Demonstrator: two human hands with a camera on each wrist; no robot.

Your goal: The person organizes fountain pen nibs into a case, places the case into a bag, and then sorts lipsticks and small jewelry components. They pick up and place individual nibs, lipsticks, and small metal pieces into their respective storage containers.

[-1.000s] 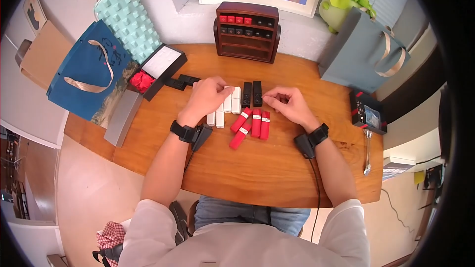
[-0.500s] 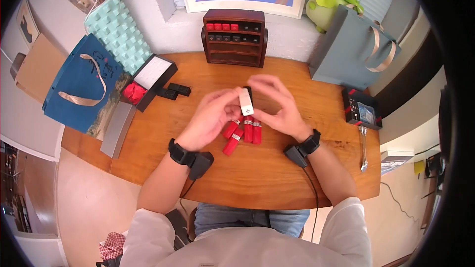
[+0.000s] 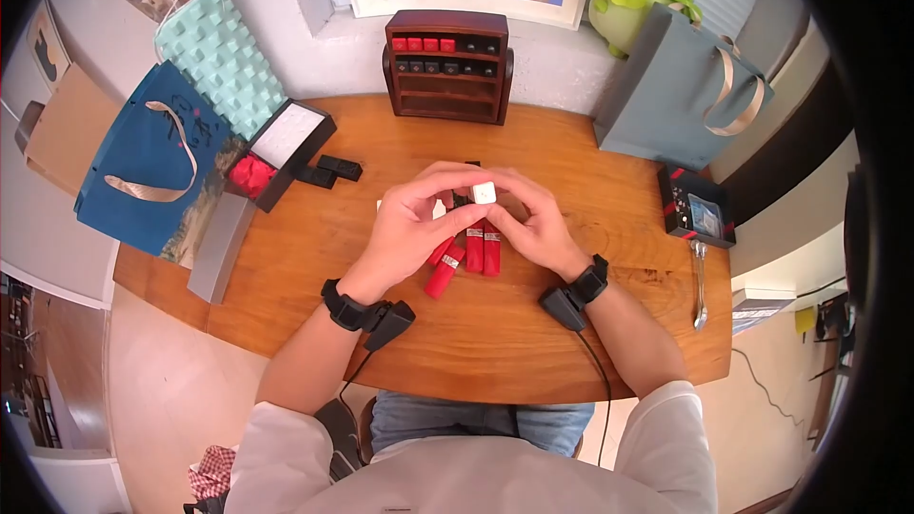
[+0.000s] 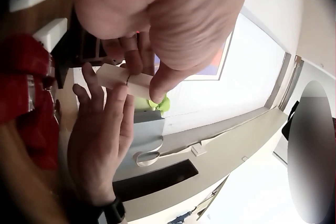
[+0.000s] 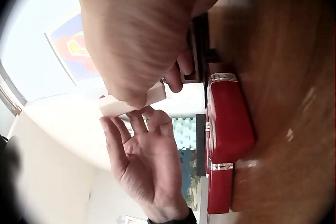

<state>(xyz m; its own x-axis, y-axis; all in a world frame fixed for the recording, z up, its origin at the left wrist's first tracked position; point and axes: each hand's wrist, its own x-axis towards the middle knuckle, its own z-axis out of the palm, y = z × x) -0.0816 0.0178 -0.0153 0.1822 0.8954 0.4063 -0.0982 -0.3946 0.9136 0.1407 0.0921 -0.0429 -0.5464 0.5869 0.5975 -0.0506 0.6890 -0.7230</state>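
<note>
A white lipstick tube [image 3: 484, 193] is held up between both hands over the table, its square end facing the head camera. My left hand [image 3: 405, 228] pinches one end between thumb and fingers, and my right hand [image 3: 545, 228] pinches the other. In the left wrist view a seam crosses the middle of the white tube [image 4: 116, 76]. Below the hands lie several red lipstick tubes [image 3: 444, 273] with silver bands, seen large beside the right hand in the right wrist view. More white tubes and black ones are mostly hidden behind the hands.
A dark wooden rack [image 3: 447, 19] with red and black tubes on its upper shelves stands at the back. Two black tubes [image 3: 340, 168] lie by an open box [image 3: 309, 138] at left. Gift bags [image 3: 657, 95] flank the table; a black box [image 3: 681, 219] and tongs [image 3: 701, 290] lie right.
My left hand has lifted a white tube from the table group, and my right hand has come in from the right and taken its other end. The tube now points toward the head camera.
</note>
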